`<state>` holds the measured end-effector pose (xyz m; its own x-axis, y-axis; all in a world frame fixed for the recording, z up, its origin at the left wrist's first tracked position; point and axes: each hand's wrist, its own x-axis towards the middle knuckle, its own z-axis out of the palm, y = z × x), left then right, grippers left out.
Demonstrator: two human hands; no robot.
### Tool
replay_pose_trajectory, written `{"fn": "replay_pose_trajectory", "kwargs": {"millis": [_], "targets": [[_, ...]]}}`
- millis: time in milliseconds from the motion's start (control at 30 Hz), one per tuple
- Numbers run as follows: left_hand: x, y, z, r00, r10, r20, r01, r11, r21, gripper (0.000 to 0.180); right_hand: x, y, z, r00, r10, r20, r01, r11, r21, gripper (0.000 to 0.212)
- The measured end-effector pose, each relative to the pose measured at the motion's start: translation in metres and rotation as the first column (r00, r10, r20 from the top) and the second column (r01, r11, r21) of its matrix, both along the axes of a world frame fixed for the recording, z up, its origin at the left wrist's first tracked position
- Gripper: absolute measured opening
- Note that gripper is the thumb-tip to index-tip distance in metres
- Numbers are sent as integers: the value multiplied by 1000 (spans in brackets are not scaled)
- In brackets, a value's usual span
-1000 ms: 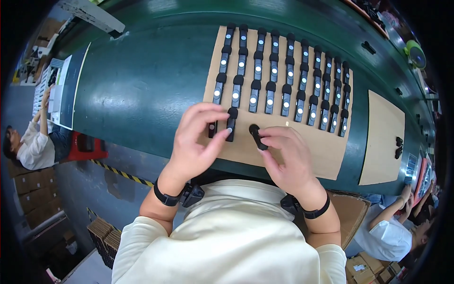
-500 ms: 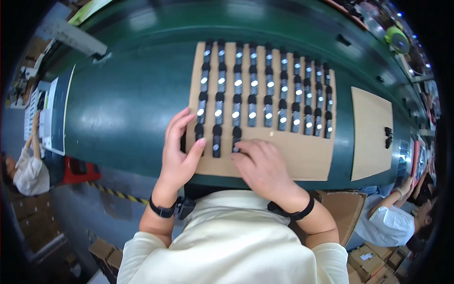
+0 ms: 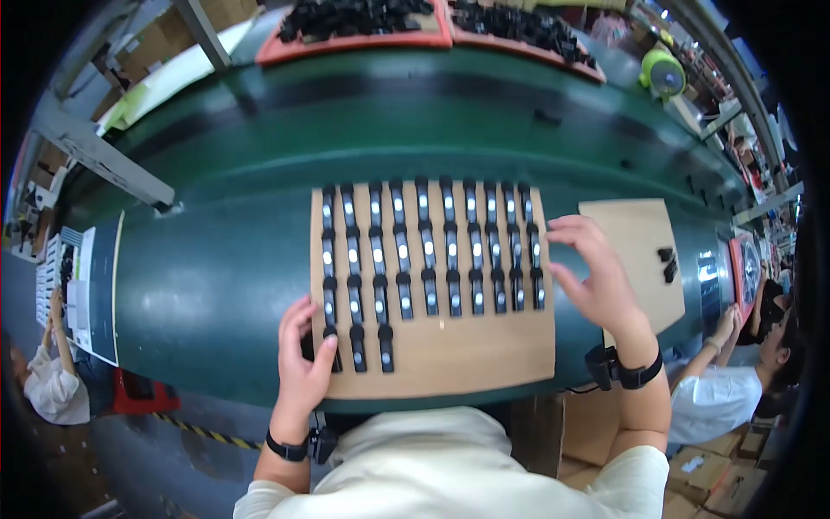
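Observation:
Rows of small black clip-on microphones point(image 3: 428, 251) with foam tips and bright round spots lie on a brown cardboard sheet point(image 3: 467, 363). Three rows run across it, and a shorter bottom row of 3 sits at the left. My left hand point(image 3: 298, 372) rests at the sheet's lower left edge, its thumb beside the first microphone point(image 3: 335, 355) of that short row. Its fingers curl round something dark that I cannot make out. Beyond the sheet's right edge, my right hand point(image 3: 592, 272) hovers with fingers apart and nothing in them.
Another cardboard sheet point(image 3: 635, 225) with a few small black pieces point(image 3: 667, 265) lies to the right. Red trays point(image 3: 354, 48) of black parts stand at the far side of the green table point(image 3: 216, 285). A metal post point(image 3: 108, 160) rises at left. People work at both sides.
My right hand has let go of the third microphone in the bottom row and moved right, past the sheet's edge. My left hand stays at the left edge. The view has shifted to show more behind.

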<state>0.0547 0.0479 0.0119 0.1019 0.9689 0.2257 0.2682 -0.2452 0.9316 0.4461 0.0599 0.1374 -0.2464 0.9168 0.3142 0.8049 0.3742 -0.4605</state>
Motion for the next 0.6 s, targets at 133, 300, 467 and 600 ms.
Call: {"fn": "replay_pose_trajectory", "kwargs": {"millis": [133, 300, 467, 600], "targets": [[-1, -1, 5, 1000, 1, -16, -1, 999, -37, 44, 63, 62, -10, 982, -178, -61, 180, 984, 18, 36], [1, 0, 25, 991, 62, -119, -70, 996, -61, 42, 125, 152, -61, 925, -350, 146, 335, 935, 119, 43], [-1, 1, 48, 976, 140, -167, -149, 988, -41, 42, 135, 223, -83, 856, -478, 199, 466, 878, 104, 50], [-5, -7, 64, 948, 201, -248, -191, 979, 66, 42, 143, 245, -96, 795, -521, 310, 548, 836, 0, 44]]}}
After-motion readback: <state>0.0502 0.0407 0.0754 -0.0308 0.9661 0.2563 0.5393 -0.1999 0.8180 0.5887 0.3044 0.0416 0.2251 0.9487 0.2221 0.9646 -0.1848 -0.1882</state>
